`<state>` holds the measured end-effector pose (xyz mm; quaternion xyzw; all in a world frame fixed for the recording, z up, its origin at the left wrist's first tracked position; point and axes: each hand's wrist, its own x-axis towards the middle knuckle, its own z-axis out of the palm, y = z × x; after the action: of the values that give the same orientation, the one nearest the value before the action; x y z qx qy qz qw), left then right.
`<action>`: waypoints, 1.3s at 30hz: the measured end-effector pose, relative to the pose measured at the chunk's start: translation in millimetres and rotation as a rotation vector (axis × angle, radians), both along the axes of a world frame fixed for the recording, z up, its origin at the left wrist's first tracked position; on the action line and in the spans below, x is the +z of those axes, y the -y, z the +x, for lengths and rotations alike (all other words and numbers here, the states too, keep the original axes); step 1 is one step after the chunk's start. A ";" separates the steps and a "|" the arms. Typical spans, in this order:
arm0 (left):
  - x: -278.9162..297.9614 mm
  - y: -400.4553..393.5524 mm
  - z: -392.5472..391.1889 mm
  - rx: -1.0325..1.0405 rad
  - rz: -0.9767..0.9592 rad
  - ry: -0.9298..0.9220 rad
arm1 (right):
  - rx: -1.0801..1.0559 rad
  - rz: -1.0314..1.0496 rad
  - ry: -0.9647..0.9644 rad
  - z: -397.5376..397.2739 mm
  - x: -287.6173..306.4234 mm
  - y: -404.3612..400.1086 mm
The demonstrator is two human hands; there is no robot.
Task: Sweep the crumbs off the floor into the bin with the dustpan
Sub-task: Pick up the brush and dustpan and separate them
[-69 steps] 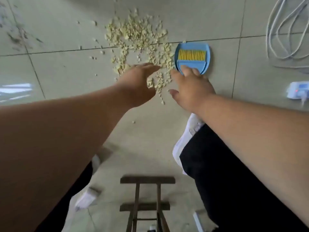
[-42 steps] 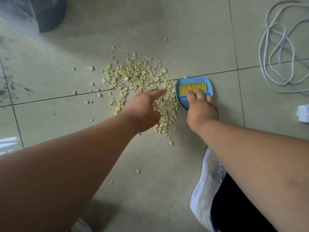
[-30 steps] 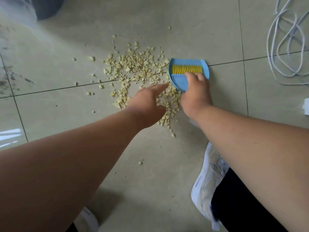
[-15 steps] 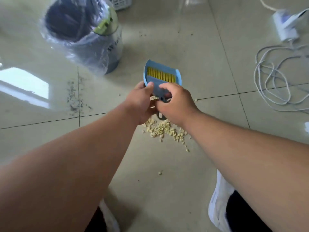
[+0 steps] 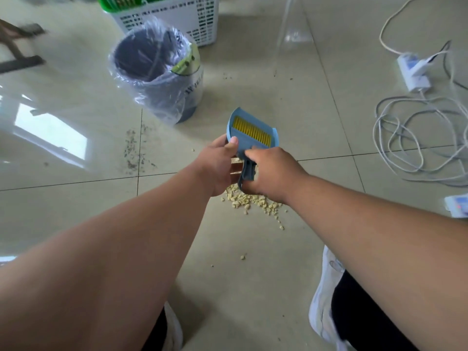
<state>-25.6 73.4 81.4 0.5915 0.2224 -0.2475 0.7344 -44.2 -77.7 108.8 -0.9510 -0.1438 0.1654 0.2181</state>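
A small blue dustpan (image 5: 255,140) with a yellow-bristled brush nested in it is held above the floor, tilted. My left hand (image 5: 219,168) grips its left rim, thumb on top. My right hand (image 5: 273,173) is closed around the handle at its near end. Pale yellow crumbs (image 5: 250,202) lie in a pile on the tile just below and behind my hands; much of the pile is hidden by them. The bin (image 5: 157,74), dark with a clear plastic liner, stands open at the far left of the dustpan.
A white slotted basket (image 5: 177,16) stands behind the bin. White cables (image 5: 415,138) and a power strip (image 5: 415,72) lie on the right. Dark specks (image 5: 134,150) dot the tile at left. My white shoes (image 5: 324,295) are near the bottom.
My right hand took the dustpan off the floor and lifted it; my left hand joined on its rim. The view swung up, bringing the bin and basket in.
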 end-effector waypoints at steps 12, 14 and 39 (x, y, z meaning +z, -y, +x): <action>-69.9 -7.6 24.3 -0.019 0.205 -0.152 | -0.234 0.111 -0.054 19.1 -84.9 16.7; -84.6 -14.2 26.6 -0.043 0.245 -0.190 | -0.255 0.140 -0.072 24.4 -102.8 17.5; -83.3 -80.0 -67.9 -0.302 0.541 -0.443 | -0.728 0.325 -0.343 -39.7 -105.8 32.8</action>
<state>-93.5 153.5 -1.9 0.7223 0.3432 -0.4072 0.4411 -83.8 -110.5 3.0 -0.8516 0.2153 0.2085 0.4301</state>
